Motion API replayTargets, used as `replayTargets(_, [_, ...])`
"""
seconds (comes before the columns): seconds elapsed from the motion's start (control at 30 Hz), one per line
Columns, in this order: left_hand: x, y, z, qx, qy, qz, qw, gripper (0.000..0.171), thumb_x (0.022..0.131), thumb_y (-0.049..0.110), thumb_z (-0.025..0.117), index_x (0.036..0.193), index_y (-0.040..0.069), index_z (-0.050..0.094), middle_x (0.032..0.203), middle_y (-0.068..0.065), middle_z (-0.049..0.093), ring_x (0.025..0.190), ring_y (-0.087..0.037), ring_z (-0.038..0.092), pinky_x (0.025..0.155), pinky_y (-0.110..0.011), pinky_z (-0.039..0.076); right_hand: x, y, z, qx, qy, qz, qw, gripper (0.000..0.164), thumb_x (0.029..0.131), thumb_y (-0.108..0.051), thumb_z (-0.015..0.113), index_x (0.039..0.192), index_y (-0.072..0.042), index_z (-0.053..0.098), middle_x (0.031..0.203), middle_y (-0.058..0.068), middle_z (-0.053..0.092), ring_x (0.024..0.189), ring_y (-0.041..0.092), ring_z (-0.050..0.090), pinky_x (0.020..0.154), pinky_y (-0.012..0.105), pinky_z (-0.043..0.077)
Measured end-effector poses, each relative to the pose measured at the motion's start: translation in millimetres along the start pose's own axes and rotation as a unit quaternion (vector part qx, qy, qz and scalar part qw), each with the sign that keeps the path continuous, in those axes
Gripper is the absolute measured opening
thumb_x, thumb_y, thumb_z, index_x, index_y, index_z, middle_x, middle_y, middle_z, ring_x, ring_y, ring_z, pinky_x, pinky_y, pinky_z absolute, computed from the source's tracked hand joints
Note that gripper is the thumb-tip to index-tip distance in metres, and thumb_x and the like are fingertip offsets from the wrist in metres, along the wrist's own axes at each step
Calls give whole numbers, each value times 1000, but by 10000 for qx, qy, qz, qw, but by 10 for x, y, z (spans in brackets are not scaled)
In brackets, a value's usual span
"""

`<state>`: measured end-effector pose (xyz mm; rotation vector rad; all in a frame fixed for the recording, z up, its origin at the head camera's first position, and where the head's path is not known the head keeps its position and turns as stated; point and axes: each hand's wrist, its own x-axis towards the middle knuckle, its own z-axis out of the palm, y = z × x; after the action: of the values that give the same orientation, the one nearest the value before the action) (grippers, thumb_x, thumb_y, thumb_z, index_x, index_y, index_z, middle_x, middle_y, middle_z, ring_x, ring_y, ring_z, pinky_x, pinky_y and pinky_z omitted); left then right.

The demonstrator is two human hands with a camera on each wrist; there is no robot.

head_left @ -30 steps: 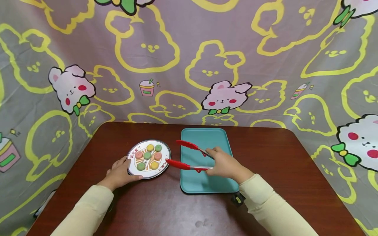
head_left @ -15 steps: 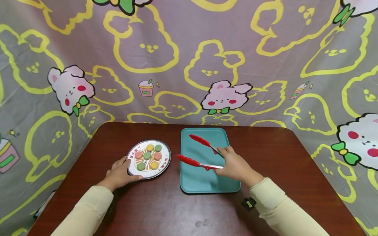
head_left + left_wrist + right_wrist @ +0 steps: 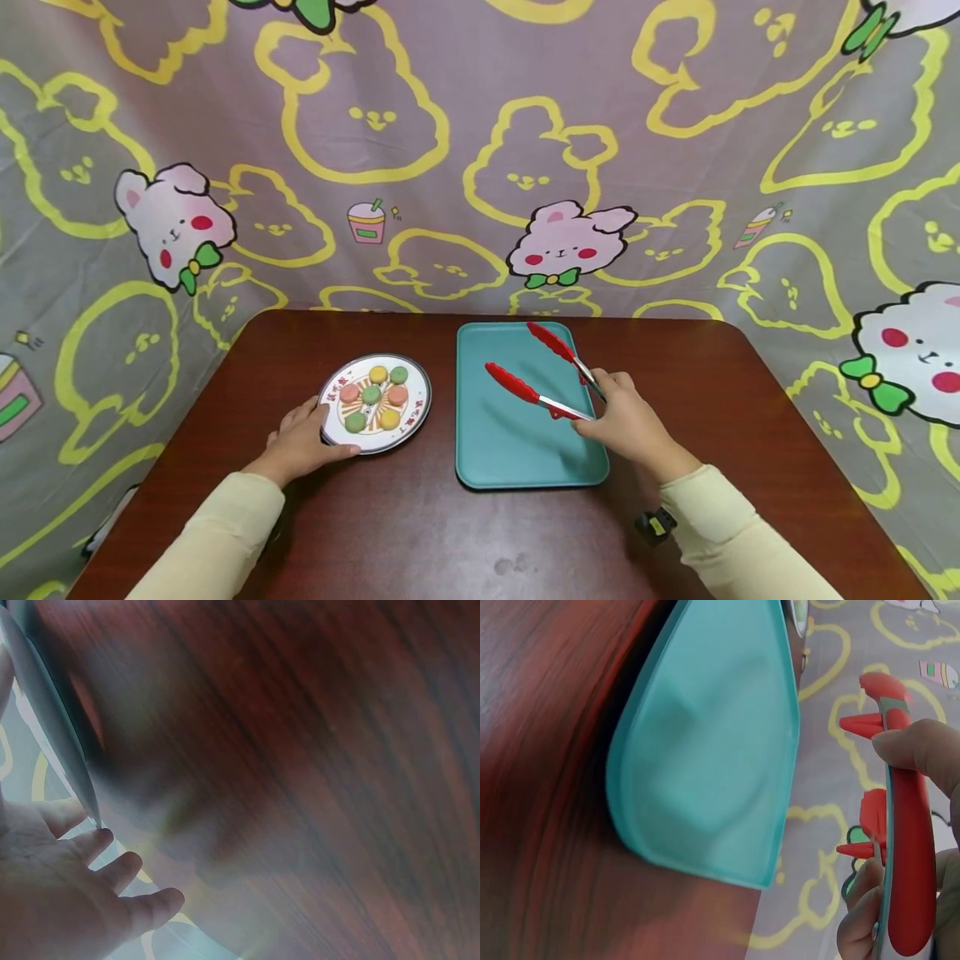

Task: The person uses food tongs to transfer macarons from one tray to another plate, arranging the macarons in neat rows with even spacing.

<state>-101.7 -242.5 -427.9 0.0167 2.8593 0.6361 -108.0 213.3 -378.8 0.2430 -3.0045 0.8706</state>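
In the head view, my left hand (image 3: 303, 437) rests at the left edge of a round white plate (image 3: 418, 380) with a dark rim. Its fingers look loosely spread in the left wrist view, a fingertip touching the plate (image 3: 56, 712). Several pink, green and yellow macarons (image 3: 371, 395) lie on the plate. My right hand (image 3: 630, 421) holds metal tongs (image 3: 512, 383) with red tips above a teal rectangular tray (image 3: 525, 462). The arms of the tongs are spread apart with nothing between them. In the right wrist view, thumb and fingers grip the red handles (image 3: 911, 870).
The dark reddish-brown wooden table (image 3: 420, 525) carries the plate on the left and the tray near the middle. Behind it hangs a grey-pink cloth (image 3: 442, 200) printed with yellow outlines and cartoon bunnies. A small black device (image 3: 656, 525) sits at the right wrist.
My right hand has moved right with the spread tongs, from between plate and tray to over the tray's right part. The left hand, plate and macarons stay in place.
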Motion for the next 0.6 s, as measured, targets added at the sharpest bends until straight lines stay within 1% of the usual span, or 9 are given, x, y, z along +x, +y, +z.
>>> replayTargets(0.1, [-4,5,-3,4,-6,-6,10000,108,72,61,75,144,-7,32,147,-35,23,132,-55,19,96,-74,23,-13,71,-23,24,141,64,9999,80,74,-27,78,137,5,41,123,25,43,86,29,56,69,41,52])
replayTargets(0.23, [-9,15,-10,-7,-30,-21,10000,107,72,61,74,144,-7,32,147,-35,23,132,-55,19,96,-74,23,-30,169,-59,59,330,209,9992,77,77,-27,77,136,6,41,121,28,43,90,34,57,73,48,51])
replayTargets(0.33, [-12,17,-13,-26,-32,-20,10000,107,72,60,74,144,-7,32,147,-35,23,132,-56,19,96,-74,23,-45,247,-87,81,460,383,9982,78,78,-28,77,137,6,38,122,29,42,93,38,57,75,52,51])
replayTargets(0.47, [-12,13,-12,-19,-28,-15,10000,107,72,60,74,144,-7,32,147,-35,23,132,-56,19,96,-74,23,-69,353,-115,121,610,669,9958,81,80,-31,76,140,6,35,124,29,39,91,39,57,75,52,50])
replayTargets(0.6, [-10,9,-6,-23,-35,-15,10000,107,73,60,74,144,-7,32,147,-35,22,132,-56,19,96,-74,24,-90,447,-124,158,688,871,9937,83,81,-33,74,140,9,34,124,30,37,89,38,56,75,52,50])
